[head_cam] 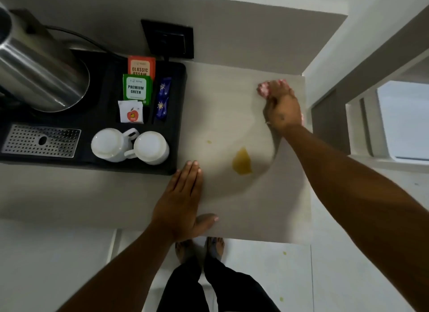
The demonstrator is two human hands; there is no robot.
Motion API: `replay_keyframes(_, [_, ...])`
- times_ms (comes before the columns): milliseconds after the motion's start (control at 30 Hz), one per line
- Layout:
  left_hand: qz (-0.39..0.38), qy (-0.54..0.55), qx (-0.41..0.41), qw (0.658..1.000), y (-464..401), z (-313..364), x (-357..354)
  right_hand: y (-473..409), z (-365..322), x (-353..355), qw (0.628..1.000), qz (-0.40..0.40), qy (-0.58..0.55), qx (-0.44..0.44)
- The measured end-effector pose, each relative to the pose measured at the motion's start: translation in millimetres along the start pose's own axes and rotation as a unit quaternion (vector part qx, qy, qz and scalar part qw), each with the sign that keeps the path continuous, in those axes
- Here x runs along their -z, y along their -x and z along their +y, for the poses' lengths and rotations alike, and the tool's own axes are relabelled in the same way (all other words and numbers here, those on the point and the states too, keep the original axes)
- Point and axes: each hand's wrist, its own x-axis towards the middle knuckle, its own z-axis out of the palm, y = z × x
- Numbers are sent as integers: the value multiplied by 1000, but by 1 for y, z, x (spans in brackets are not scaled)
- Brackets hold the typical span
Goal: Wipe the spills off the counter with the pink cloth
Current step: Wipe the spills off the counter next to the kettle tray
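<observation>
The pale counter (232, 207) carries a yellow puddle (242, 161) near its middle and a small yellow drop (209, 141) to the left of it. My right hand (282, 107) is pressed on the pink cloth (263, 89) at the counter's far right corner, well beyond the puddle; most of the cloth is hidden under the hand. My left hand (180, 202) lies flat on the counter near the front edge, fingers together, holding nothing, to the left of the puddle.
A black tray (178, 116) on the left holds a steel kettle (39, 72), tea sachets (137, 86), two upturned white cups (130, 145) and a perforated metal drip plate (40, 140). A black wall socket (168, 39) sits behind. Yellow drops (284, 253) mark the floor.
</observation>
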Motion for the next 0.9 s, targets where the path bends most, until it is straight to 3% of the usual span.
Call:
replay_keyframes(100, [-4,-1,3,1000,-3,1,3,-21,-4,4,990,53,-63,-116])
replay_keyframes(133, [-11,4,4,1000,-2,2,5,-29,-9,1,989,61,-63,-119])
replay_keyframes(233, [-13,9,12,1000,-3,4,7,-23,-30,-9,999,-26,-5,48])
replay_keyframes(300, [-14,13,12,1000,-2,5,7,-11,-25,-6,992,-61,12,110])
replay_keyframes(433, [-7,11,12,1000,-3,3,5,-12,-25,-4,998,-17,-25,47])
replay_keyframes(500, [-6,15,10,1000,-3,2,5,-17,-58,-12,995,-8,-57,80])
replay_keyframes(567, [-7,20,9,1000,-2,3,6,-4,-82,-25,988,-64,-45,133])
replay_keyframes(700, [0,31,5,999,-1,2,5,34,-64,-17,966,-100,-4,236])
replay_keyframes(833, [-19,13,11,1000,-4,2,7,-6,-86,-24,978,-85,18,191])
replay_keyframes(900, [-16,18,15,1000,-2,2,6,-5,-111,-41,973,-119,19,196])
